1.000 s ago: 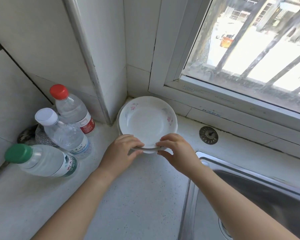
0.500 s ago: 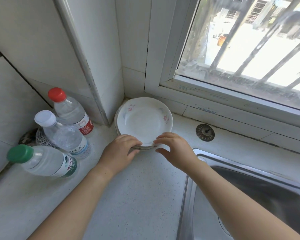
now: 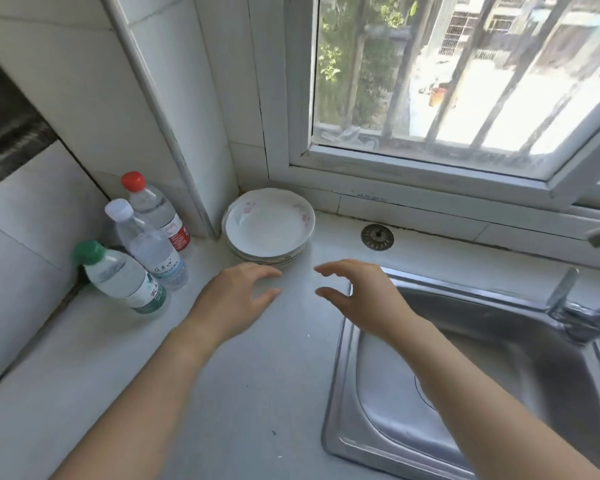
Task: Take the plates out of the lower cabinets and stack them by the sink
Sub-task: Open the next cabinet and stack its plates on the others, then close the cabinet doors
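Note:
A small stack of white plates point(image 3: 269, 226) with pink flower marks sits on the counter in the corner under the window, left of the steel sink point(image 3: 482, 375). My left hand point(image 3: 236, 296) hovers just in front of the stack, fingers apart, holding nothing. My right hand point(image 3: 357, 296) is beside it over the sink's left rim, also open and empty. Neither hand touches the plates.
Three clear water bottles point(image 3: 142, 244) with red, white and green caps stand left of the plates against the tiled wall. A round metal drain strainer point(image 3: 377, 236) lies on the ledge right of the plates. The tap point(image 3: 582, 313) rises at the sink's right.
Both hands have let go of the plate stack and drawn back toward me. The stack stays in the corner. The camera has lifted and pulled back.

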A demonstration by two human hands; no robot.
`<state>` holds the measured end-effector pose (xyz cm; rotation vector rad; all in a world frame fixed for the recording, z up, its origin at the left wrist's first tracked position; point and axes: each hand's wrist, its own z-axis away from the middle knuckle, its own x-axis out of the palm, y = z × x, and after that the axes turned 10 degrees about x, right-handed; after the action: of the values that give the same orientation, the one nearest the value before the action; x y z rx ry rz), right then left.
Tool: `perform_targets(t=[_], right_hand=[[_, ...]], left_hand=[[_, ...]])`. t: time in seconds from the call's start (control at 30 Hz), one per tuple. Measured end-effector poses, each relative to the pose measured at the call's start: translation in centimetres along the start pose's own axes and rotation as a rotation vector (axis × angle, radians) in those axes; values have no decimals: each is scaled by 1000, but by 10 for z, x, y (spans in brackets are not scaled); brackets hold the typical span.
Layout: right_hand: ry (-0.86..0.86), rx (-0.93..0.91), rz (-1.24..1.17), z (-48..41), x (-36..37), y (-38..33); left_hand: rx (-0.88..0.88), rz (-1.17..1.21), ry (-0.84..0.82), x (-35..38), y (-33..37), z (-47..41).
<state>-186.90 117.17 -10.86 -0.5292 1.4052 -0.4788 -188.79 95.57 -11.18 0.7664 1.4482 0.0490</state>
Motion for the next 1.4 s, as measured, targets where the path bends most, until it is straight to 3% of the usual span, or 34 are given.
perform_targets(t=[0.23, 0.5, 0.9, 1.1, 1.4], right_hand=[[9, 24, -34, 79, -23, 10], [94, -15, -95, 152, -58, 21], [-58, -157, 35, 279, -126, 64], [-198, -327, 47, 316, -108, 43], [-562, -732, 85, 385, -27, -60]], left_hand=[[18, 16, -16, 3, 67, 41], [-3, -15, 80, -2, 146, 101], [-110, 53, 188, 55, 286, 206], [-334, 40, 279, 62, 308, 289], [-783, -65, 574, 51, 325, 467]])
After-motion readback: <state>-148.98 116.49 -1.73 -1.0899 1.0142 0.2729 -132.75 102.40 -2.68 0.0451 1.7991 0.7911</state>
